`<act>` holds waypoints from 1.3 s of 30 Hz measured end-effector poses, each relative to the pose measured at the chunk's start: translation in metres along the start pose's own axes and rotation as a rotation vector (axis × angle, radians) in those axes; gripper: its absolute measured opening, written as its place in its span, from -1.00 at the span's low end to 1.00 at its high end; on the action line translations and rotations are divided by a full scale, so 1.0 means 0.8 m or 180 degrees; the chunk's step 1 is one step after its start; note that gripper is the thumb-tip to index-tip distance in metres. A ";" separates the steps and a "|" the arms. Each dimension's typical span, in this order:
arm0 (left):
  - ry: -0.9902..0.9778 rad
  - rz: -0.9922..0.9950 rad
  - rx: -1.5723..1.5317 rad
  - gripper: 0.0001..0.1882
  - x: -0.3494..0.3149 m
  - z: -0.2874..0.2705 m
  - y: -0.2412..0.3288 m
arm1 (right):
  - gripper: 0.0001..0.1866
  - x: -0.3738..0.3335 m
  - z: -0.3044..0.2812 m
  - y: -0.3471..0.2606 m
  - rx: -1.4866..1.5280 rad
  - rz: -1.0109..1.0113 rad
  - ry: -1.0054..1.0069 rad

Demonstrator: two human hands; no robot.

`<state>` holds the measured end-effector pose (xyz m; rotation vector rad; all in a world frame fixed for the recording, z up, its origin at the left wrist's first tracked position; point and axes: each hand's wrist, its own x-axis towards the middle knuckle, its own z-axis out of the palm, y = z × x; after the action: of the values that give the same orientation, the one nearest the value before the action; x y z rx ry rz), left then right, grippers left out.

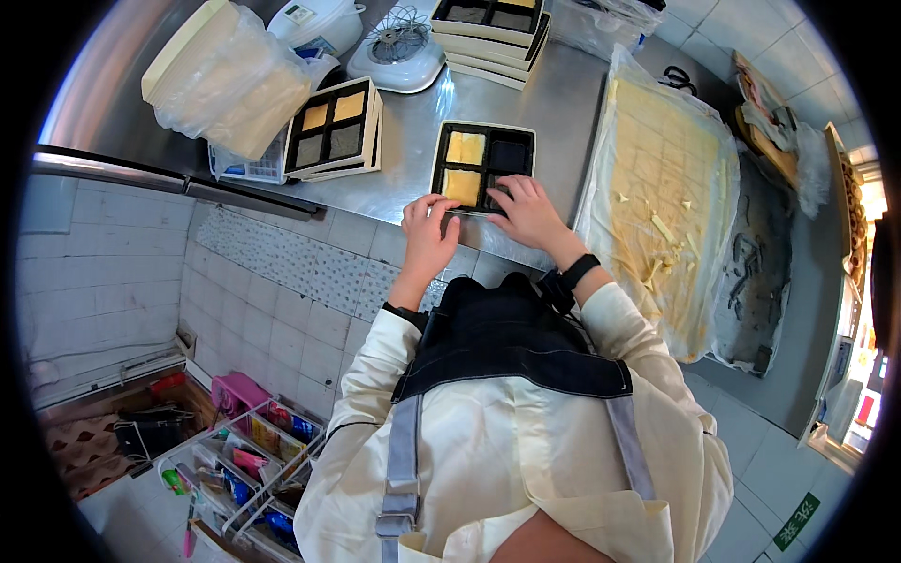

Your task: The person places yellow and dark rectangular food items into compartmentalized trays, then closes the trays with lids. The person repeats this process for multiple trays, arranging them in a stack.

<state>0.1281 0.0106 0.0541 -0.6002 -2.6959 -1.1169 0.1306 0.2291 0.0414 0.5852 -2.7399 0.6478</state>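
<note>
Box point(436, 155) of cream card, near the front edge of the steel table, sits right under my fingers. Its glossy black insert makes four square wells: two on the left hold soft yellow squares point(465, 147), smooth on top and straight-cut; the far right one shows dark. My left hand point(430, 228) is at the near left corner, fingers bent over the rim and thumb held apart from them; I can't tell whether it grips the card. My right hand point(523, 208) comes in from the near right, fingers bent down into that well and drawn fairly close; whether they pinch anything is hidden.

Brushed metal table point(399, 141) shines around the box. To the left, another cream box point(376, 131) carries two tan-yellow squares and two grainy grey ones. Beyond stand a white appliance point(410, 77) with a cage of thin wire and a stack of boxes point(488, 61). On my right lies a broad, thin yellow sheet point(657, 141) on crinkled translucent film, scored in a faint grid and strewn with pale offcuts point(662, 228). Past it, a dark grey sheet point(755, 239) bears charcoal scraps.
</note>
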 end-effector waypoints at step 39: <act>-0.0539 -0.0501 -0.1103 -0.68 0.009 0.016 -0.004 | -0.70 -0.283 -0.217 0.054 -0.0354 0.2553 0.2430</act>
<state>0.1200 0.0196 0.0448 -0.5602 -2.7471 -1.6674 0.3397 0.4202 0.0987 -0.7049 -2.1508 0.6722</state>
